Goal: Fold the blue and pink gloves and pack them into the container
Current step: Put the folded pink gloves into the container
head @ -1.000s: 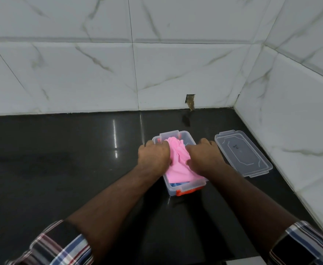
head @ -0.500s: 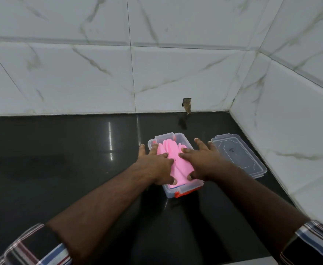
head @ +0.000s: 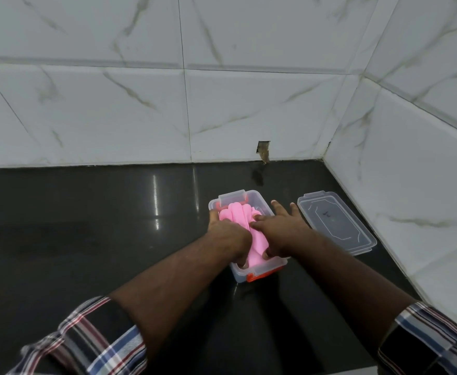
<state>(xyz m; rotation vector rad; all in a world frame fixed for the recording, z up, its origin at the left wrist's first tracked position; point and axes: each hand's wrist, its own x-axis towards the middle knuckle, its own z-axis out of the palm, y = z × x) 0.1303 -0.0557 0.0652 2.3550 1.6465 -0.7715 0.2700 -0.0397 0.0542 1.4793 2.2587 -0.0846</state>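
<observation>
A small clear plastic container with orange clips stands on the black counter. The pink glove lies on top inside it, its fingers pointing to the far end. The blue glove is hidden beneath. My left hand presses on the glove's left side, fingers bent down into the box. My right hand lies flat with spread fingers over the glove's right side and the container's right rim.
The clear lid lies flat on the counter just right of the container, close to the tiled side wall. The tiled back wall has a small hole at its base. The black counter stretches left.
Both hands went from fists gripping the pink glove to flatter hands pressing it down. The glove now sits lower and smoother in the container.
</observation>
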